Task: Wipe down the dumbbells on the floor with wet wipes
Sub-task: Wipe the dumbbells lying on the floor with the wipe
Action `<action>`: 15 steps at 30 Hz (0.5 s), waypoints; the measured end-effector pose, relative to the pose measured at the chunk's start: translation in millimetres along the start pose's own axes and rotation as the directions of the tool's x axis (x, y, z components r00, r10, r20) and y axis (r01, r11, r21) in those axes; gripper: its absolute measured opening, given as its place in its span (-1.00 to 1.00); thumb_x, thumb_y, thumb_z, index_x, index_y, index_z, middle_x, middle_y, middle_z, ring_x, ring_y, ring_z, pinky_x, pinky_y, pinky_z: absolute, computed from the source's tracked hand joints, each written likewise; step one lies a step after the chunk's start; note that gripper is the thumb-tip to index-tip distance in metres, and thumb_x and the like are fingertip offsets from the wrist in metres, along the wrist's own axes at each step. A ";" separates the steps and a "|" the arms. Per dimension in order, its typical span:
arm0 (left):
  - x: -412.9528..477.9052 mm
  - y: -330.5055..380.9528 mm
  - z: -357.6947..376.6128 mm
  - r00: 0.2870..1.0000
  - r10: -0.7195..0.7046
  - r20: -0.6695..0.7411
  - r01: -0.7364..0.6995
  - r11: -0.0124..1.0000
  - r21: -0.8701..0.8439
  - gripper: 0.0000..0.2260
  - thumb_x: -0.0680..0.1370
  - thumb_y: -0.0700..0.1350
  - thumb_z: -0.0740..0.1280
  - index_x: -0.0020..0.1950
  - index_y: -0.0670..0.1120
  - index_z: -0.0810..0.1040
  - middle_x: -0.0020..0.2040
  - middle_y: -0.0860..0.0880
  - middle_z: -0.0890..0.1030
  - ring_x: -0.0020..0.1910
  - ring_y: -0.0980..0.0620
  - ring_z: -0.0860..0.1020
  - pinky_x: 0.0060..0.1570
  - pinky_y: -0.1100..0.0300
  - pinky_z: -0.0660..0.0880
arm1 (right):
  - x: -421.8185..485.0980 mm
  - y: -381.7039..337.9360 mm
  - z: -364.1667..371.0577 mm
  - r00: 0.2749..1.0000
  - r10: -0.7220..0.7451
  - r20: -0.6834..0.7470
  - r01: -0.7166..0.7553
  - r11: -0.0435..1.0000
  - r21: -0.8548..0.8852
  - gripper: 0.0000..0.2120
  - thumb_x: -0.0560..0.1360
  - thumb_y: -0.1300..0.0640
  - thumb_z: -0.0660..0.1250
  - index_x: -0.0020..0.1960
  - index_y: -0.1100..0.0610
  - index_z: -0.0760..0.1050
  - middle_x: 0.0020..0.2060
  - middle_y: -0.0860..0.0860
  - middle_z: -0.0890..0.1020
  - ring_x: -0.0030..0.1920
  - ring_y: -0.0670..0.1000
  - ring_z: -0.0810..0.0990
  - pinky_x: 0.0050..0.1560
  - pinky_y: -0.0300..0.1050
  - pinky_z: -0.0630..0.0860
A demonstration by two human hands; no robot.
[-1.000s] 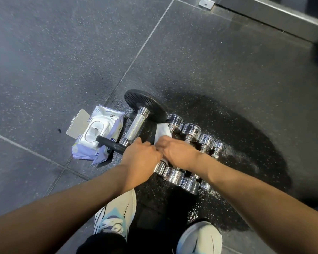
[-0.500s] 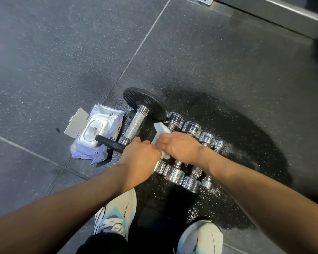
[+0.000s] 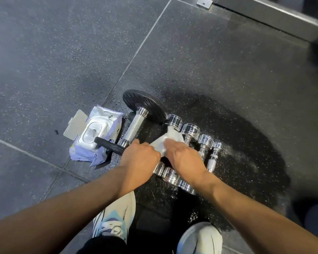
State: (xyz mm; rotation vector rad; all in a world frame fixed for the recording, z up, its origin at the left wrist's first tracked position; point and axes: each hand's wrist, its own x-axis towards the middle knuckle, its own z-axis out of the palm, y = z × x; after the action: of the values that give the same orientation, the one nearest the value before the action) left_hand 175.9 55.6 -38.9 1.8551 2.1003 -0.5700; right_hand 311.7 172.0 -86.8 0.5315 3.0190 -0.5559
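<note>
Several chrome dumbbells point(image 3: 190, 131) lie side by side on the dark floor, beside a bigger dumbbell point(image 3: 135, 125) with black plates and a knurled steel handle. My right hand point(image 3: 184, 157) presses a white wet wipe point(image 3: 163, 144) onto the leftmost chrome dumbbell. Its handle is hidden under my hands. My left hand point(image 3: 140, 158) is closed over that dumbbell's near end, beside the big dumbbell's near plate. What its fingers grip is hidden.
A purple pack of wet wipes point(image 3: 95, 138) with its lid flipped open lies left of the big dumbbell. My two white shoes point(image 3: 116, 220) stand just below the dumbbells. A metal base rail point(image 3: 272, 17) runs along the top right.
My right hand has slid the wipe farther along the dumbbell, away from me, so more of the wipe shows beyond my fingers. My left hand stays put.
</note>
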 end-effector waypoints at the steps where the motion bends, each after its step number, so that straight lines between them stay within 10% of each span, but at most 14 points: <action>1: -0.3 -0.1 -0.2 1.000 -0.002 0.003 0.002 1.000 -0.003 -0.76 0.53 -0.02 0.42 0.18 0.01 0.54 0.06 0.01 0.63 0.07 -0.02 0.57 0.08 0.04 0.36 | 2.9 -2.5 -1.1 0.996 0.089 -0.012 -0.089 0.996 0.008 -0.86 0.56 0.30 0.39 0.01 0.12 0.48 -0.27 -0.05 0.53 -0.31 -0.06 0.55 -0.30 -0.29 0.58; 10: -0.5 -0.8 1.5 1.000 -0.010 0.005 0.010 1.000 -0.028 -0.76 0.50 -0.05 0.44 0.14 0.01 0.55 0.01 0.02 0.63 0.04 -0.01 0.55 0.00 0.05 0.31 | 42.6 -7.1 -10.9 0.858 0.502 -0.107 -0.497 0.865 0.073 -0.80 0.72 0.16 0.12 -0.01 0.07 0.47 -0.49 -0.06 0.51 -0.51 -0.01 0.50 -0.57 -0.14 0.33; 15: -0.1 -1.5 -1.2 1.000 0.007 0.013 -0.007 0.999 -0.038 -0.82 0.51 -0.04 0.43 0.09 0.02 0.55 0.03 0.01 0.63 0.07 -0.03 0.56 0.05 0.04 0.34 | 34.9 -36.8 2.2 0.878 0.476 0.048 -0.472 0.848 0.242 -0.84 0.70 0.22 0.15 0.22 0.22 0.44 -0.09 0.14 0.65 -0.27 0.06 0.64 -0.40 -0.18 0.48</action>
State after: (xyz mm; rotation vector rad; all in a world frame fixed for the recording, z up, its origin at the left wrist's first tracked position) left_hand 174.5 55.9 -37.7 1.8323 2.0810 -0.5351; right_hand 266.5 150.3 -79.3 1.2517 2.6757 -0.8872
